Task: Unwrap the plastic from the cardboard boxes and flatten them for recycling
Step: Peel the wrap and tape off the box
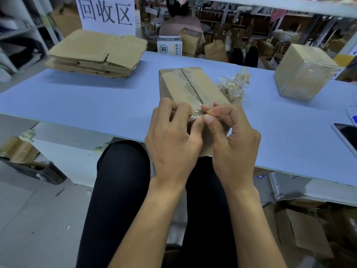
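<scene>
Both hands [202,130] on wrapped box [190,87]

Head-worn camera looks forward and down — close over the table [77,101].

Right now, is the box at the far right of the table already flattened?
No, the wrapped box on the table's far right stands fully assembled under shiny plastic, unlike the flattened cardboard stack at far left.

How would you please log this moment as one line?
step: unwrapping | left hand and right hand: picking at plastic on box | flattened stack: far left | wrapped box: right
</scene>
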